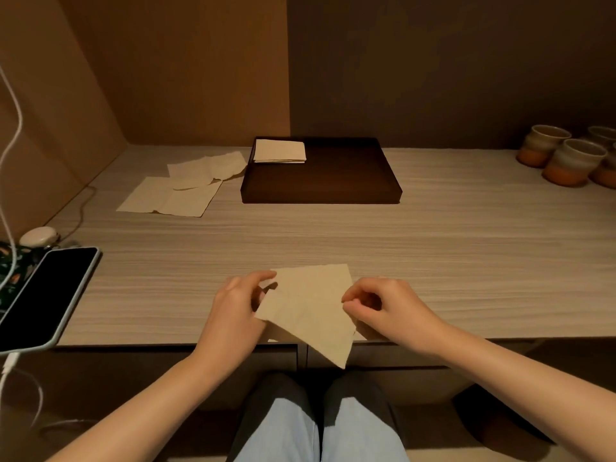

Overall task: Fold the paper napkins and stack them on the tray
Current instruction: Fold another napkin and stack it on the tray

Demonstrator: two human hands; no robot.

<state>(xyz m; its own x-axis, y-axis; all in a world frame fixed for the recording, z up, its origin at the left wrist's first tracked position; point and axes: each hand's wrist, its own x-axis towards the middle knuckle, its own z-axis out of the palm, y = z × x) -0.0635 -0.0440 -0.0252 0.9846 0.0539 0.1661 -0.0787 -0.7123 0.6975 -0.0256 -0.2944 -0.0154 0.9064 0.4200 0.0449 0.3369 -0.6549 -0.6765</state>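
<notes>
The left hand's fingers curl around the upper left corner of a tan paper napkin, thumb and forefinger pinching its edge. The right hand's fingers are bent in at the napkin's right edge and seem to pinch it, though the contact itself is hard to make out. Between the left hand and right hand the napkin is tilted, its lower corner hanging past the front edge of the counter.

Farther back on the counter sits a dark tray, with a stack of folded napkins in its far left corner. Just left of the tray lie unfolded napkins, overlapping. A phone rests at the counter's left edge, and ceramic cups stand at the far right.
</notes>
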